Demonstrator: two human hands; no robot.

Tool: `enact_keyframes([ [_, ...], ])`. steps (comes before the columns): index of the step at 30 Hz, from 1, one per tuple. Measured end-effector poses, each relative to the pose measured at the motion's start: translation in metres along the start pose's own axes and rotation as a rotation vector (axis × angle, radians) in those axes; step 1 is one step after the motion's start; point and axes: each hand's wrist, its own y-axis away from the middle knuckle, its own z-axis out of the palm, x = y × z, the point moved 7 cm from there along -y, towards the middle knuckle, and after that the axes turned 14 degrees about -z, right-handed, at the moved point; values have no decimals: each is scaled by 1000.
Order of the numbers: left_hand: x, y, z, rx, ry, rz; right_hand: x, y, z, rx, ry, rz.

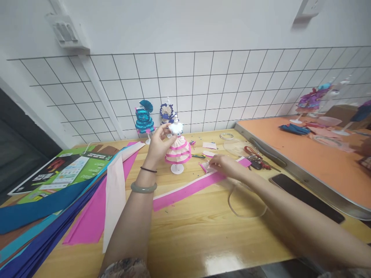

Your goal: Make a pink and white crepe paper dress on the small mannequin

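My left hand (162,139) is closed around the white upper body of a small dress form (176,128). The form stands upright on a round white base and wears a tiered cream skirt (178,150) with bright pink bands. To the right, my right hand (222,164) reaches down to the table with its fingers pinched at a small folded piece of pink and white crepe paper (205,168). Its fingertips are partly hidden. Under my right wrist runs a long pink crepe paper strip (185,190) with a pale edge.
Behind stand a teal-dressed form (144,120) and a purple-and-cream one (166,110). Long crepe paper strips (114,200) lie at left over a green printed sheet (69,173). A utility knife (198,156), keys (256,163), a phone (307,197) and an orange-topped table (327,162) are rightward.
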Motion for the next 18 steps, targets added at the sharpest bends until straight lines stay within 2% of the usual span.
enact_keyframes([
  [1, 0, 0, 0, 8, -6, 0, 12, -1, -10, 32, -3, 41],
  [3, 0, 0, 0, 22, -9, -7, 50, 2, -35, 185, -66, 278],
  [5, 0, 1, -1, 26, 11, -12, 79, 3, -53, 256, -45, 376],
  [9, -3, 0, -2, 19, 44, -10, 127, 14, -67, 326, -4, 562],
  [13, -6, -2, -3, 24, 11, -6, 155, 32, -74, 353, 46, 681],
  [18, -7, -4, -1, 16, -42, -8, 172, 49, -103, 430, 87, 777],
])
